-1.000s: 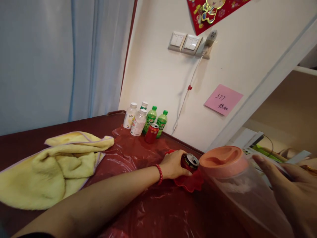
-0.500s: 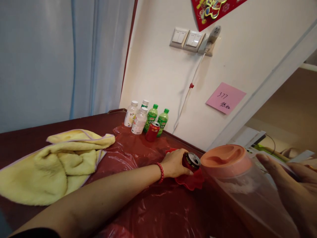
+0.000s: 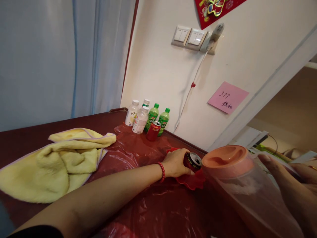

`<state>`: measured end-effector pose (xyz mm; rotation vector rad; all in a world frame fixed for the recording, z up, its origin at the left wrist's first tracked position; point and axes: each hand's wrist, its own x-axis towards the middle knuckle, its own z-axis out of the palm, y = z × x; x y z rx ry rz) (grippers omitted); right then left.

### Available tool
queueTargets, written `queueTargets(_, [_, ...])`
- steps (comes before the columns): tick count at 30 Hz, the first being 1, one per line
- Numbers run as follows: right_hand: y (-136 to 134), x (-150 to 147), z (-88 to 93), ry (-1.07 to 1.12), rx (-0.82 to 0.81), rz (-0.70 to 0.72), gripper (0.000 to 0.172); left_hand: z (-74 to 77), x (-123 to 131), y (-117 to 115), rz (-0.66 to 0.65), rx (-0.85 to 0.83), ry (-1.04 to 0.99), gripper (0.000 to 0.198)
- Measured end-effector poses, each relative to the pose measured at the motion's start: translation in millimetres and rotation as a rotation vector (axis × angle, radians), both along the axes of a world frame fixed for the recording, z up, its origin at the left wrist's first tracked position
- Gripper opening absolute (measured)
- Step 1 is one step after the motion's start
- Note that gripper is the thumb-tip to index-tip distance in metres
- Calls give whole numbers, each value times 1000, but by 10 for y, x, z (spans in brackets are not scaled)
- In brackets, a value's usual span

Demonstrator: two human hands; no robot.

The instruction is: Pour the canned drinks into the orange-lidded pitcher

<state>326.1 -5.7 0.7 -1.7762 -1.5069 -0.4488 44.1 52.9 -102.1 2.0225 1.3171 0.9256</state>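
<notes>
My left hand (image 3: 177,162), with a red bead bracelet at the wrist, is wrapped round a dark red drink can (image 3: 192,162). The can's opened top faces up, and beneath it spreads a red wavy-edged dish (image 3: 192,181). At the right, my right hand (image 3: 289,185) grips a large clear plastic pitcher (image 3: 255,188) with an orange lid (image 3: 225,158). The pitcher is tilted, its lid end close to the can. Its handle is mostly hidden by the hand.
Several bottles, among them a green-capped bottle (image 3: 163,121) and a white-capped bottle (image 3: 140,120), stand near the wall with a red can (image 3: 153,131). A yellow towel (image 3: 66,165) lies at left. Red plastic film (image 3: 148,211) covers part of the table. A cord (image 3: 189,92) hangs on the wall.
The whole view has shifted very slightly, so everything sits a little to the right. Both hands keep their hold on the can and the pitcher.
</notes>
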Motion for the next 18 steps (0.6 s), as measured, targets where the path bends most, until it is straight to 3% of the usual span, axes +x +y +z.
queueTargets(18, [42,67,-16,24,-98,-73,70,12,-11,-6,-13,-13,-6,76])
